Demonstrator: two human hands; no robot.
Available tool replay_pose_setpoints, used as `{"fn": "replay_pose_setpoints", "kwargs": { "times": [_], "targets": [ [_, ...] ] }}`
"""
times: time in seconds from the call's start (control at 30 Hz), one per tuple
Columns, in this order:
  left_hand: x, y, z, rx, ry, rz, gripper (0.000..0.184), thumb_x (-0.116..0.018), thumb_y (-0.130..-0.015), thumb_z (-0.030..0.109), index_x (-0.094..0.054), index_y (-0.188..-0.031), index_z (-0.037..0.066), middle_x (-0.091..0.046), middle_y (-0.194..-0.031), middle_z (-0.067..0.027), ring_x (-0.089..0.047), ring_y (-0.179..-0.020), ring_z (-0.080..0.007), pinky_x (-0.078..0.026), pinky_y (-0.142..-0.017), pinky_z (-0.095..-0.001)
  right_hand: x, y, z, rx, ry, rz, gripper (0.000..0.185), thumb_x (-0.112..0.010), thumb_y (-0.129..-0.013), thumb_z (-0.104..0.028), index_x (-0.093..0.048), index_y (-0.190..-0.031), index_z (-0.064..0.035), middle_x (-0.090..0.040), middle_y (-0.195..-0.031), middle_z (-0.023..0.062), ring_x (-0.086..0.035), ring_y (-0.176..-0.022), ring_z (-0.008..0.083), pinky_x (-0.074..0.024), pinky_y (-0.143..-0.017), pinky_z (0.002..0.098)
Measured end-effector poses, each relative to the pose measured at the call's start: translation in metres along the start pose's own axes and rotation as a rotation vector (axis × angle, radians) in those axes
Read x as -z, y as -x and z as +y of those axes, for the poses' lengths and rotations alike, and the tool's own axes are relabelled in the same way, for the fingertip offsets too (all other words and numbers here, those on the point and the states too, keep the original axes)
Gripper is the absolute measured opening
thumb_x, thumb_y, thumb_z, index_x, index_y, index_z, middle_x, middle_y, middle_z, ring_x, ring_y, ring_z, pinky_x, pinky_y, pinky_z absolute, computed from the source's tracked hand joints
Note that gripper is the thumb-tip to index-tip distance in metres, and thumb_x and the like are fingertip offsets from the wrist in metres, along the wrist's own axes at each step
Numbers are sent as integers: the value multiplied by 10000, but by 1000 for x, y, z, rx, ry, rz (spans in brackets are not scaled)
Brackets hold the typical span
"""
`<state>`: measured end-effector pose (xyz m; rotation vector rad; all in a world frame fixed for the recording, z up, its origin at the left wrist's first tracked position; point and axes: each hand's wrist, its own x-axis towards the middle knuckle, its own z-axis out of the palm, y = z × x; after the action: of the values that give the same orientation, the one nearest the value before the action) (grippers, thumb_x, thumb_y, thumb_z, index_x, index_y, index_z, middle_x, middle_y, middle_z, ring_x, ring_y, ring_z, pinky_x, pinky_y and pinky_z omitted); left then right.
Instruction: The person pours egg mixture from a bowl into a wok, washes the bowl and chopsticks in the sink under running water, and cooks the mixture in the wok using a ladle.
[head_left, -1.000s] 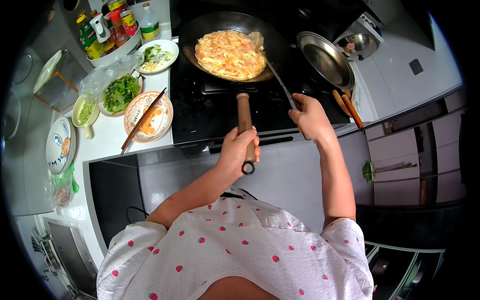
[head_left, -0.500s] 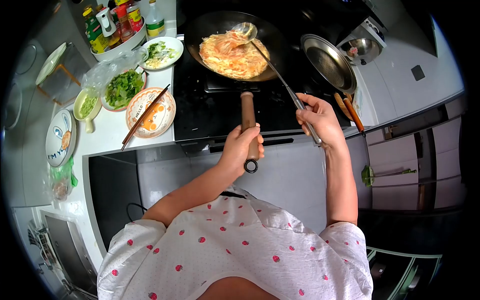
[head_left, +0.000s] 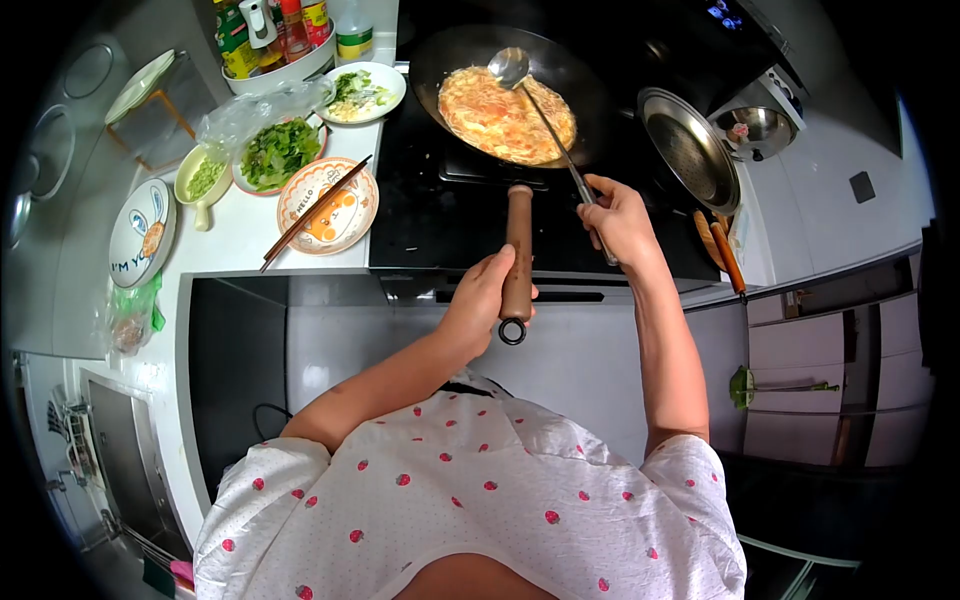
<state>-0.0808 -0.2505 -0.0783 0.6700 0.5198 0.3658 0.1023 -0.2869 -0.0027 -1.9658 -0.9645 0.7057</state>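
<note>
My left hand (head_left: 482, 300) is wrapped round the brown handle (head_left: 518, 240) of a dark wok (head_left: 588, 95) on the stove. In the wok lies a flat, round layer of yellow-orange egg-like mixture (head_left: 510, 120) with reddish streaks. My right hand (head_left: 618, 225) grips a long metal ladle (head_left: 550, 125) by its handle. The ladle's round bowl is over the far edge of the mixture; whether it touches cannot be made out.
Left of the stove are a patterned bowl (head_left: 350, 220) with chopsticks (head_left: 315, 215) across it, a plate of chopped greens (head_left: 280, 155), a small green dish (head_left: 203, 182), a white plate (head_left: 385, 98) and bottles (head_left: 265, 35). A metal lid (head_left: 690, 145) rests at the right.
The ladle bowl has shifted slightly left across the wok. A raised clump of mixture beside it now lies flatter. My head view has moved, so the counter and stove appear further right.
</note>
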Motion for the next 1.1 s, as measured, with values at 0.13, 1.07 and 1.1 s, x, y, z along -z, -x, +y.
{"fn": "replay_pose_setpoints", "kwargs": {
  "times": [0.13, 1.07, 1.1],
  "targets": [
    [-1, 0, -1, -8, -20, 25, 410, -358, -943, 390, -493, -1082, 29, -563, -725, -83, -554, -566, -142, -481, -500, -273, 8, 11, 2, -47, -369, -148, 451, -557, -746, -18, -461, -1166, 112, -514, -608, 50, -442, -428, 67, -342, -389, 184],
    [-3, -6, -9, -59, 82, 64, 426, -293, -958, 353, -476, -1119, 3, -567, -727, -92, -558, -575, -168, -492, -530, -289, 95, 62, 0, -88, -329, -217, 460, -552, -723, 22, -461, -1163, 121, -525, -597, 58, -439, -409, 69, -337, -372, 183],
    [-3, -6, -9, -57, 81, 66, 426, -293, -958, 352, -476, -1119, 3, -567, -727, -92, -557, -575, -168, -491, -530, -289, 93, 60, 4, -60, -364, -205, 455, -553, -726, 19, -462, -1161, 119, -524, -597, 57, -436, -406, 69, -334, -367, 179]
  ]
}}
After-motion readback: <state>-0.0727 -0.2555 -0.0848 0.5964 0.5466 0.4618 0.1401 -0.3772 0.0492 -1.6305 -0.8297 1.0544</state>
